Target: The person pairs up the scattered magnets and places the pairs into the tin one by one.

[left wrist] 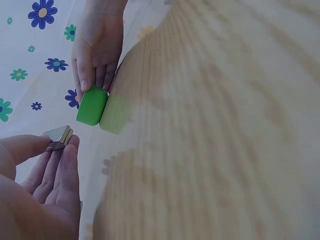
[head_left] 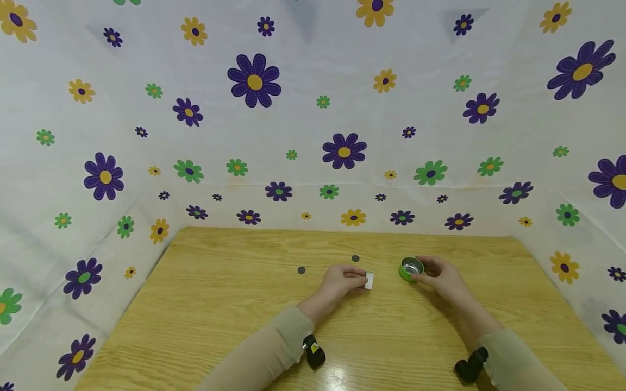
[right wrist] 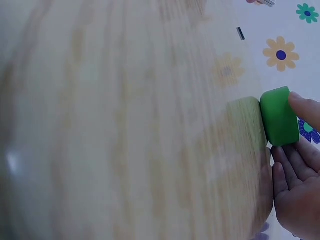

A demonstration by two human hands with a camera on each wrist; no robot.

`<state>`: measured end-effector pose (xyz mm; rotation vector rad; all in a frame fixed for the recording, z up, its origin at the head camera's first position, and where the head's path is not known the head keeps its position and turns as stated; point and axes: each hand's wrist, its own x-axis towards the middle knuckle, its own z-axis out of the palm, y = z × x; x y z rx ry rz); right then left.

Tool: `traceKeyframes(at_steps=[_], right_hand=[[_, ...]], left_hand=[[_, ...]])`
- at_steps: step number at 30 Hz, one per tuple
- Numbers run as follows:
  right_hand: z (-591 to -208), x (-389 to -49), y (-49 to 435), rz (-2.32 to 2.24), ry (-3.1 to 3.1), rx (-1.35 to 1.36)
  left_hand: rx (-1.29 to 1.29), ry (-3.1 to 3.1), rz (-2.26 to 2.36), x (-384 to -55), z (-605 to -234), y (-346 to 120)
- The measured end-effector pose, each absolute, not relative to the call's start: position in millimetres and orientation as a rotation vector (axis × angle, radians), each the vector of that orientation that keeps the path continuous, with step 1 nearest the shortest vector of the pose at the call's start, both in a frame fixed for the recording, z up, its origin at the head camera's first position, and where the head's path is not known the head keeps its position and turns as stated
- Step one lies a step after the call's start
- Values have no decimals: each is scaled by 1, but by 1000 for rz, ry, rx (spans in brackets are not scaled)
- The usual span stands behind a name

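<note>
My left hand (head_left: 339, 282) pinches a small stack of thin, silvery square pieces (head_left: 369, 281) between thumb and fingers, just above the table. In the left wrist view the stacked pieces (left wrist: 59, 136) show layered, shiny edges. To the right, my right hand (head_left: 444, 278) grips a round green tin (head_left: 404, 273) by its side. The tin has no lid on, and its silvery inside faces up. In the right wrist view the green tin (right wrist: 280, 117) rests on the tabletop, thumb on one side and fingers on the other.
Two small dark discs lie on the wooden table (head_left: 235, 315): one disc (head_left: 301, 270) left of my left hand, the other disc (head_left: 355, 258) behind it. A white flowered cloth (head_left: 303, 125) surrounds the table at the back and both sides.
</note>
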<state>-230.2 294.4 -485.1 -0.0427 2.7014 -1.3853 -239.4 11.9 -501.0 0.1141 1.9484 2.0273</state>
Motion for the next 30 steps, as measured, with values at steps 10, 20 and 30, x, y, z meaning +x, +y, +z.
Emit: traceKeyframes(at_steps=[10,20,30], right_hand=[[-485,-231,294,-1391,2704,-28],[-484,-232,293,-1406,2707,-19],[-487,-232,294,-1396,2722,-19]], left_hand=[[91,1966,2039,-252,-495,29],[101,2002,2028,-260,-482,46],[119,2027,1976,-265,-474,56]])
